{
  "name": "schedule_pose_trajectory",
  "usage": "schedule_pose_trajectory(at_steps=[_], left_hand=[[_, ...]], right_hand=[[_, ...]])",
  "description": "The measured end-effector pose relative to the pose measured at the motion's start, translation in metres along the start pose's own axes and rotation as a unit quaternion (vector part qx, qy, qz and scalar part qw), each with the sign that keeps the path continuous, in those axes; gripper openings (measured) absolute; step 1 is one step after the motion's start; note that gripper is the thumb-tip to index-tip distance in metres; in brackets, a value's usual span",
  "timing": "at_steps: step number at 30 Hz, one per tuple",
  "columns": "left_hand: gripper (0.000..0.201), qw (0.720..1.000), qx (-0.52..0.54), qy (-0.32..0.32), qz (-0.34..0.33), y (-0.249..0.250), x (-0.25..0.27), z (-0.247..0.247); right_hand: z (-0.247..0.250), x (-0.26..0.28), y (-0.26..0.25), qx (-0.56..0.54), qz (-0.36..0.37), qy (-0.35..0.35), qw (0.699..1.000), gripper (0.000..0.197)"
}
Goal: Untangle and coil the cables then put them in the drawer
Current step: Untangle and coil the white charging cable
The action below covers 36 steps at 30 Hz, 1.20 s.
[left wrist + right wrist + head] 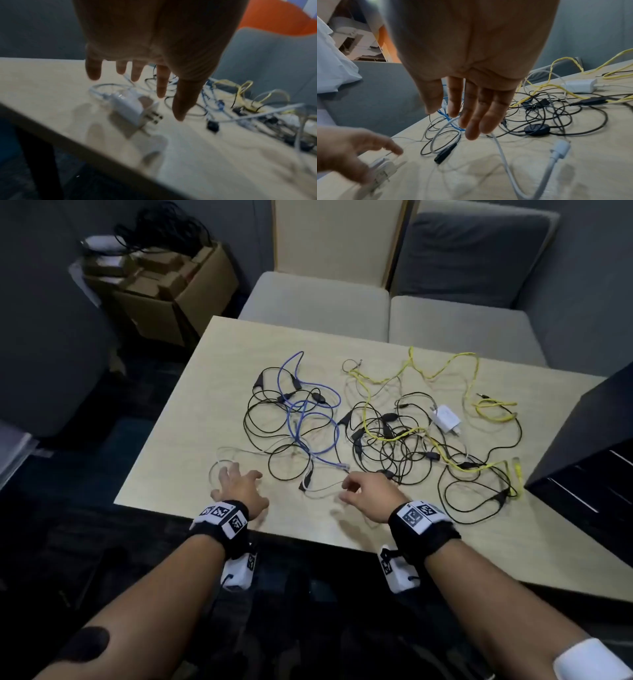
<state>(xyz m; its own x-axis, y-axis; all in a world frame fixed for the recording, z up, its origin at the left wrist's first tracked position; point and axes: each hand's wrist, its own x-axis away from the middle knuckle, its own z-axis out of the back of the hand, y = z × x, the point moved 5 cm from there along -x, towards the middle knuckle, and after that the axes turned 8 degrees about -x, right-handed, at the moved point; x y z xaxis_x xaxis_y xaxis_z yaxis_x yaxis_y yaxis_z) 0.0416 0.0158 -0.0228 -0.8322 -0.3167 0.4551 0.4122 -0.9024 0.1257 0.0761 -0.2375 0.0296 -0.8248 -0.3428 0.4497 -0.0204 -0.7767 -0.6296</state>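
Note:
Tangled cables lie across the wooden table (191, 412): black cables (260, 419), a blue cable (337, 428), a yellow cable (476, 374) and thin white ones. My left hand (236, 486) hovers with spread fingers at the near left, over a white plug adapter (130, 108). The head view hides that adapter. My right hand (359, 491) hangs with straight fingers above a white cable (498, 146) whose thick connector (559, 150) lies near it. Neither hand holds anything. A second white charger (445, 419) lies in the right tangle. A black drawer unit (589, 457) stands at the right.
Two pale chair seats (315, 299) stand beyond the table's far edge. A cardboard box (164, 285) with smaller boxes and black cable sits on the floor at the far left. The table's near edge (308, 539) runs just behind my wrists.

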Motion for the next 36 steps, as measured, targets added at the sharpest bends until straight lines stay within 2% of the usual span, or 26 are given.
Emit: schedule_pose_trajectory(at_steps=[3,7,11,14,16,18,20,21,23,25,27,29,31,33,36], left_hand=[[0.06,0.998,-0.041,-0.046,0.0,-0.012,-0.003,-0.015],[0.044,1.0,-0.003,-0.014,-0.02,-0.021,-0.005,-0.021],[0.039,0.995,0.088,0.011,-0.048,-0.019,-0.004,0.006],[0.037,0.981,0.169,0.033,-0.093,-0.003,0.006,0.047],[0.034,0.959,0.254,0.044,-0.116,0.013,0.017,0.078],[0.027,0.917,0.368,0.03,-0.153,0.033,0.026,0.101],[0.021,0.882,0.43,0.002,-0.196,0.056,0.033,0.116],[0.021,0.871,0.443,-0.008,-0.211,0.065,0.033,0.118],[0.031,0.866,0.448,-0.015,-0.22,0.079,0.031,0.119],[0.043,0.869,0.44,-0.013,-0.224,0.086,0.03,0.116],[0.036,0.856,0.459,-0.018,-0.238,0.094,0.03,0.115],[0.023,0.843,0.475,-0.027,-0.251,0.099,0.032,0.115],[0.018,0.858,0.448,-0.018,-0.251,0.096,0.029,0.113],[0.017,0.888,0.393,-0.014,-0.239,0.087,0.02,0.103],[0.027,0.925,0.289,-0.035,-0.244,0.078,0.011,0.084]], right_hand=[[-0.006,-0.008,-0.004,0.009,-0.007,-0.014,1.0,0.023],[-0.009,-0.013,-0.006,0.005,-0.012,-0.029,0.999,0.022],[-0.005,-0.015,-0.012,-0.006,-0.003,-0.016,1.0,0.022],[-0.002,-0.017,-0.024,-0.02,0.017,-0.008,1.0,0.025],[-0.002,-0.022,-0.041,-0.032,0.04,-0.013,0.999,0.035],[-0.004,-0.025,-0.06,-0.062,0.075,-0.025,0.995,0.06],[-0.004,-0.027,-0.079,-0.153,0.105,-0.033,0.982,0.084],[-0.003,-0.027,-0.086,-0.213,0.118,-0.032,0.969,0.088],[0.003,-0.029,-0.093,-0.286,0.133,0.0,0.949,0.081],[0.013,-0.029,-0.092,-0.307,0.125,0.045,0.942,0.066],[0.023,-0.027,-0.089,-0.332,0.115,0.07,0.933,0.052],[0.03,-0.023,-0.085,-0.387,0.115,0.065,0.912,0.039],[0.041,-0.017,-0.081,-0.454,0.111,0.066,0.882,0.032],[0.058,-0.01,-0.078,-0.511,0.11,0.087,0.848,0.03],[0.091,0.002,-0.076,-0.574,0.139,0.111,0.799,0.031]])
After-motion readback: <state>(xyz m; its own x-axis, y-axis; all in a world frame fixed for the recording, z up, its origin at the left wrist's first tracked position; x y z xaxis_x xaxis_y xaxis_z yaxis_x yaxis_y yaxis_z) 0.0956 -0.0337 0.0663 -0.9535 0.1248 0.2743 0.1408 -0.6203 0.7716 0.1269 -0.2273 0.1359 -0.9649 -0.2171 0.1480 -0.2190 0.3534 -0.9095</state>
